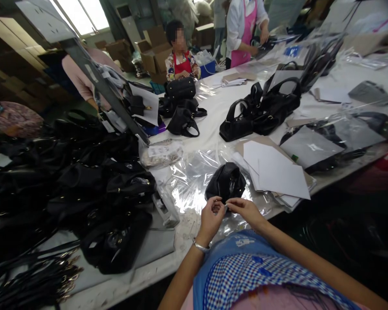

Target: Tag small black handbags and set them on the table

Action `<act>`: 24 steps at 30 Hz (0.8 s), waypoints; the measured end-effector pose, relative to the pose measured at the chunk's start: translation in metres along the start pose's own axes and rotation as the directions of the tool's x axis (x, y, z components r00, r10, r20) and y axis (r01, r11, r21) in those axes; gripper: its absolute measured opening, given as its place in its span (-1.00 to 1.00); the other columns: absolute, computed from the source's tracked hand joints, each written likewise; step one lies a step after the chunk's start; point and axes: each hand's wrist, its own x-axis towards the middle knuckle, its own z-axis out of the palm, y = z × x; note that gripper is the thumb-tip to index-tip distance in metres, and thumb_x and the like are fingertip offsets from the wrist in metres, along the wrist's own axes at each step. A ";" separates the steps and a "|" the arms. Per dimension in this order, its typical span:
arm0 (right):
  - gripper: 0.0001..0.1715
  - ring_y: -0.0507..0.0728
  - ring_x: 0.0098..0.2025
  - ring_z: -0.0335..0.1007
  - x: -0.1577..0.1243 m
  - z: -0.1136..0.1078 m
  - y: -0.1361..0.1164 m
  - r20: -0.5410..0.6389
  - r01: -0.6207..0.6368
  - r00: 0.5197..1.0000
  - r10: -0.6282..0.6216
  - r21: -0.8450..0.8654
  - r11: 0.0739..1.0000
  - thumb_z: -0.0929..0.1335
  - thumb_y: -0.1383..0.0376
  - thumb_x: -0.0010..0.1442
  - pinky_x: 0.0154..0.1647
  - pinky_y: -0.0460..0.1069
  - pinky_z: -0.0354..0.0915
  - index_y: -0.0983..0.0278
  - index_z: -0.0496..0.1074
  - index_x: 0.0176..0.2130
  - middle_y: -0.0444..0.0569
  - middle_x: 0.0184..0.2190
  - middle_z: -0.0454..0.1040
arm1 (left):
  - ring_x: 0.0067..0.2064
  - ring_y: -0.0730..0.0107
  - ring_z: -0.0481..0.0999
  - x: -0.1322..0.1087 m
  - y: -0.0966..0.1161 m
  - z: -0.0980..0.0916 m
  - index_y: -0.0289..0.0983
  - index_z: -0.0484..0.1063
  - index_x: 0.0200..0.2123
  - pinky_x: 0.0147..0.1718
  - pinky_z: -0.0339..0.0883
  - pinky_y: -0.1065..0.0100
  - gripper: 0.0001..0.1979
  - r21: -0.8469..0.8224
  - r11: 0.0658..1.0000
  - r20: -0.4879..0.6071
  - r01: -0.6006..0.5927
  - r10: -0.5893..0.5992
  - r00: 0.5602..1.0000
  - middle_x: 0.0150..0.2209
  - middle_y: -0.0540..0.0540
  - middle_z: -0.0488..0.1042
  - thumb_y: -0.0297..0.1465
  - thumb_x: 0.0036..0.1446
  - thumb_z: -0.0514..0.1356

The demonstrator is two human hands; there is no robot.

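My left hand (211, 216) and my right hand (246, 209) meet just in front of a small black bag (225, 181) lying on clear plastic sleeves (192, 181). Both hands pinch something tiny between their fingertips, too small to name. A silver bangle (201, 246) circles my left wrist. The bag lies directly beyond my fingers, at the table's (213, 112) near edge.
A big heap of black bags (84, 185) fills the left. White card sheets (276, 172) lie right of the bag. More black handbags (261, 112) stand mid-table. A seated person (181, 54) and a person in a pink apron (245, 26) work at the far end.
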 end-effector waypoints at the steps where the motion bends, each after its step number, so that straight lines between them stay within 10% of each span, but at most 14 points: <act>1: -0.62 0.10 -0.27 0.44 0.000 0.000 0.000 0.002 0.000 1.000 0.000 -0.003 1.000 0.44 0.12 0.02 -0.20 -0.01 0.32 0.31 0.55 -0.20 0.00 -0.31 0.57 | -0.24 0.40 0.51 0.000 0.000 0.000 -0.27 0.36 -0.06 -0.24 0.37 0.40 -0.71 0.001 1.000 0.002 0.000 0.000 1.000 -0.29 -0.09 0.50 -0.32 0.15 0.19; 24: -0.65 0.14 -0.25 0.48 -0.002 0.005 0.000 -0.065 0.008 0.998 -0.012 -0.060 0.998 0.44 0.12 0.00 -0.19 0.00 0.35 0.28 0.56 -0.24 -0.01 -0.32 0.59 | -0.28 0.41 0.51 0.000 -0.006 0.004 -0.27 0.38 -0.11 -0.24 0.38 0.38 -0.75 0.020 1.000 -0.088 0.021 -0.019 0.996 -0.32 -0.07 0.50 -0.39 0.11 0.21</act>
